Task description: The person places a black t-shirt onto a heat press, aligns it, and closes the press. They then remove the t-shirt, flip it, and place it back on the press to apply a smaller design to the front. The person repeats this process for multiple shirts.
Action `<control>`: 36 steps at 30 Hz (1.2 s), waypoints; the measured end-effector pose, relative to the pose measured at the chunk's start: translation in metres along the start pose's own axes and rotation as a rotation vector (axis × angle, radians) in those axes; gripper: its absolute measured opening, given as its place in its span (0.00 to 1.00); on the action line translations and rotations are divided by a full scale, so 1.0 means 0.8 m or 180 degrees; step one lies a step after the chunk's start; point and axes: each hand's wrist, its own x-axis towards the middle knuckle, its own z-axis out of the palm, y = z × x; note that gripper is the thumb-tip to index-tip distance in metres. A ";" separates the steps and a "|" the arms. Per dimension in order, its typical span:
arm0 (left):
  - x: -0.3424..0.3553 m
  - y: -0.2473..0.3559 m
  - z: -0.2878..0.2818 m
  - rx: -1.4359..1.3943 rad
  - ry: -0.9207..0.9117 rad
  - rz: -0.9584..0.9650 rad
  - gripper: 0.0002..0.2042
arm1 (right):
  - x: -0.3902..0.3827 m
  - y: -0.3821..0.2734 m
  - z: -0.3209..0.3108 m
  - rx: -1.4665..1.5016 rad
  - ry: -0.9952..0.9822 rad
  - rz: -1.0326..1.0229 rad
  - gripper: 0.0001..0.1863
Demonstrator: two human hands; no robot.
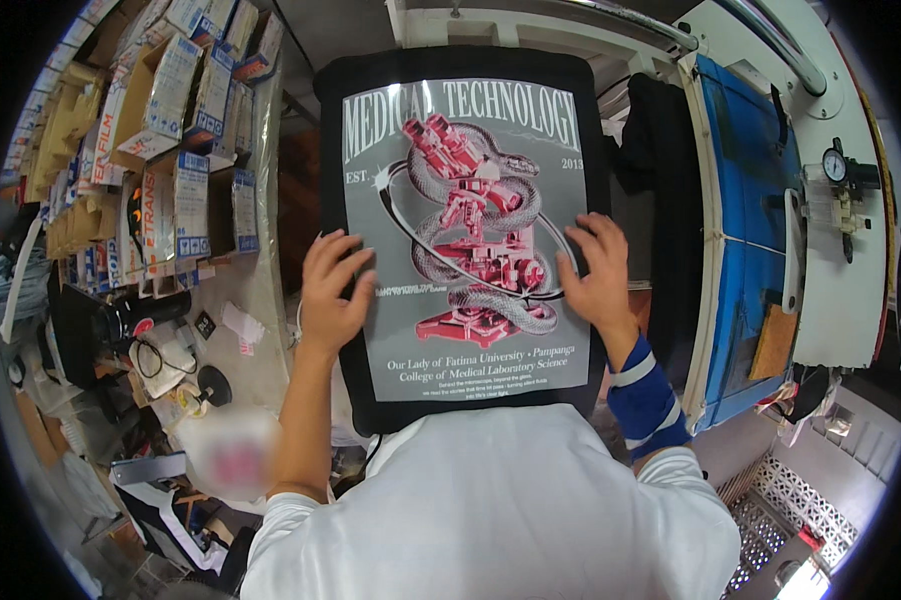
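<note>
A clear print transfer film (380,330) lies flat on a black shirt (332,120) spread over a rectangular platen. Its design shows a pink microscope with a grey snake coiled round it, a ring and white lettering. At the film's left edge rests my left hand (335,285), open, fingers spread and fingertips at the border of film and black cloth. My right hand (597,270) is open at the right edge, fingers bent slightly and apart. Neither hand grips anything. A blue sleeve with white bands (650,395) covers my right forearm.
On the right a blue-covered press plate (745,220) stands beside a white machine panel with a pressure gauge (833,165). Metal bars run behind the platen. Opened cardboard boxes (175,100) fill the left table, with a black tape roll (213,384) nearer me.
</note>
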 end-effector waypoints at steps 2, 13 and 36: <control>-0.009 0.013 -0.001 0.0124 -0.0156 -0.0037 0.19 | -0.011 -0.017 -0.004 -0.0155 -0.0130 0.0076 0.21; -0.015 0.003 0.016 -0.0066 0.0072 -0.0198 0.22 | -0.015 -0.013 0.005 -0.0116 0.0015 0.0163 0.24; 0.259 -0.011 0.167 0.0860 0.0100 0.0907 0.09 | -0.013 -0.014 0.005 -0.0085 0.0022 0.0343 0.23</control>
